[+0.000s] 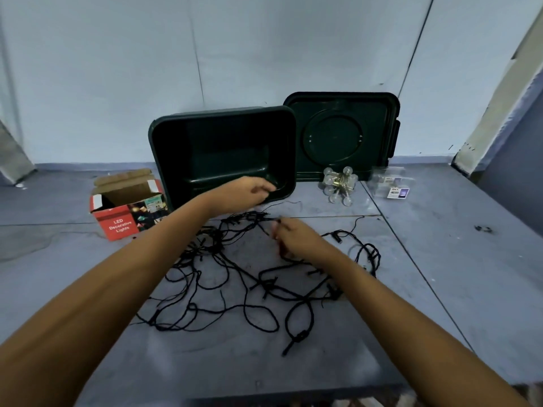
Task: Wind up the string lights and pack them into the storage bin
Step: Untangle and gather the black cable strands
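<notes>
A tangle of black string lights [235, 277] lies spread over the grey floor in front of me. My left hand [246, 193] reaches out at the near rim of the dark green storage bin [164, 148], its fingers curled on a thin black wire. My right hand [296, 239] is over the tangle and pinches a strand near a small bulb. The bin is tilted towards me and looks empty inside. Its green lid [340, 133] leans against the wall behind it.
An open red LED lights box [123, 210] stands left of the bin. A wound bundle of clear globe bulbs [339, 185] lies in front of the lid, with a clear plastic packet [392, 186] to its right. The wall runs close behind.
</notes>
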The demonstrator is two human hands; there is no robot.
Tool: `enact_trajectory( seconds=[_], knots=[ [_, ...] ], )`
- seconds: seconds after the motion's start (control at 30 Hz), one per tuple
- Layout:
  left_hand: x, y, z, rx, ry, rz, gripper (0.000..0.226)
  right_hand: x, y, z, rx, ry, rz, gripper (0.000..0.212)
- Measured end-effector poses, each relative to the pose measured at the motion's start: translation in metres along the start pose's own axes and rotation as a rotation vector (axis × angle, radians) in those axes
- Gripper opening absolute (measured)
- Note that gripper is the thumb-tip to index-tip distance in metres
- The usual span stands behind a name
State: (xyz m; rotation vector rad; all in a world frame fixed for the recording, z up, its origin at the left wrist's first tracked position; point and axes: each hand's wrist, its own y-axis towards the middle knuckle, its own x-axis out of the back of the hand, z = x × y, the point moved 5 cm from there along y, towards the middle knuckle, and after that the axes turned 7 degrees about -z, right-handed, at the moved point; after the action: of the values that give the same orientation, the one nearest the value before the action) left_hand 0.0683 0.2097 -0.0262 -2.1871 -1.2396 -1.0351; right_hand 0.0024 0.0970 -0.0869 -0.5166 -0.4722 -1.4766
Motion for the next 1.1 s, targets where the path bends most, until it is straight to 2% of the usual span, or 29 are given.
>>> enact_trajectory(
  seconds=[0.07,0.2,0.27,0.37,0.5,0.7,0.8,0.87,0.97,1.03,1.1],
  knots=[
    [-0.008,-0.012,0.033,0.079,0.010,0.006,0.040,0.022,0.001,-0.006,-0.054,0.110,-0.035,0.030],
    [-0.028,-0.044,0.089,0.188,0.087,0.139,0.081,0.059,0.005,-0.024,-0.188,0.172,-0.138,0.029],
    [-0.032,-0.057,0.103,0.197,0.172,0.131,0.089,0.073,0.005,-0.032,-0.220,0.234,-0.208,0.029],
    [-0.022,-0.064,0.116,0.204,0.178,0.052,0.082,0.089,0.008,-0.042,-0.257,0.304,-0.350,0.032],
    [-0.002,-0.068,0.130,0.196,0.374,0.004,0.048,0.102,0.012,-0.053,-0.293,0.372,-0.523,0.033],
    [0.003,-0.067,0.118,0.206,0.424,-0.027,0.039,0.111,0.013,-0.062,-0.291,0.407,-0.762,0.033],
    [0.008,-0.065,0.111,0.222,0.350,-0.060,0.022,0.115,0.014,-0.068,-0.289,0.306,-0.798,0.029],
    [0.011,-0.064,0.107,0.228,0.263,-0.074,0.011,0.109,0.015,-0.073,-0.316,0.245,-0.696,0.019],
    [0.013,-0.064,0.101,0.227,0.167,-0.080,0.015,0.095,0.013,-0.066,-0.289,-0.003,-0.535,0.011],
    [0.015,-0.063,0.097,0.197,0.116,-0.110,0.019,0.086,0.009,-0.054,-0.233,-0.310,-0.474,0.028],
    [0.019,-0.063,0.090,0.150,0.050,-0.143,0.022,0.078,0.002,-0.031,-0.059,-0.616,-0.521,0.043]
  ],
)
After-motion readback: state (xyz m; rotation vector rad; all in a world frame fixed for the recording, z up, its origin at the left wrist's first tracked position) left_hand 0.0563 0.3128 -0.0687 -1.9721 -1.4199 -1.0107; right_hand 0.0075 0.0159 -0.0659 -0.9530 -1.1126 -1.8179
